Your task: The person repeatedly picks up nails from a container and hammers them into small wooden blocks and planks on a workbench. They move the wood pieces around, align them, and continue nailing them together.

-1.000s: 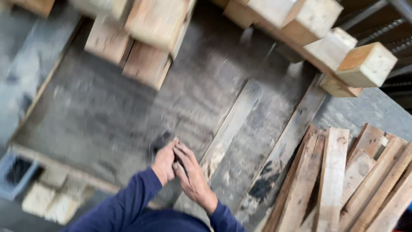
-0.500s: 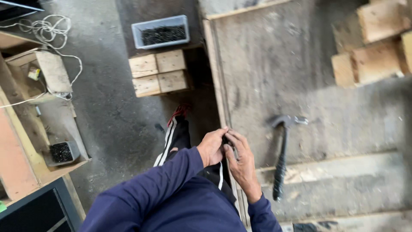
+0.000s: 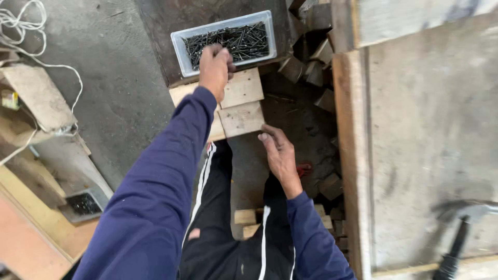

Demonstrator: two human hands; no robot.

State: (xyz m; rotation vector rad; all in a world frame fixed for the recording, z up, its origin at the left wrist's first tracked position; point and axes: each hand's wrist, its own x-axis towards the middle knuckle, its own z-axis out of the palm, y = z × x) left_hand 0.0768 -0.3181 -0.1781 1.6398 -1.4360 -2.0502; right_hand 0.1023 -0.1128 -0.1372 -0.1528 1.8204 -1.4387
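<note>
My left hand point(image 3: 215, 65) reaches forward into a pale plastic tray point(image 3: 179, 44) full of dark nails point(image 3: 244, 40). Its fingers are curled down into the pile at the tray's near edge, gripping nails. Just below the tray lie flat square wooden blocks point(image 3: 241, 118) on the floor. My right hand point(image 3: 280, 155) hangs lower, beside the nearest block, with loose fingers and nothing in it. Both arms wear dark blue sleeves.
A large grey board with a wooden edge point(image 3: 425, 129) fills the right side, and a hammer point(image 3: 456, 243) lies on it at bottom right. Wood offcuts point(image 3: 321, 57) are piled between board and tray. A white cord point(image 3: 21, 21) and a small dark nail box point(image 3: 83, 205) sit on the left.
My hands were together in front of me. Now the left has stretched out into the nail tray and the right has dropped beside the blocks. The view has shifted towards the tray.
</note>
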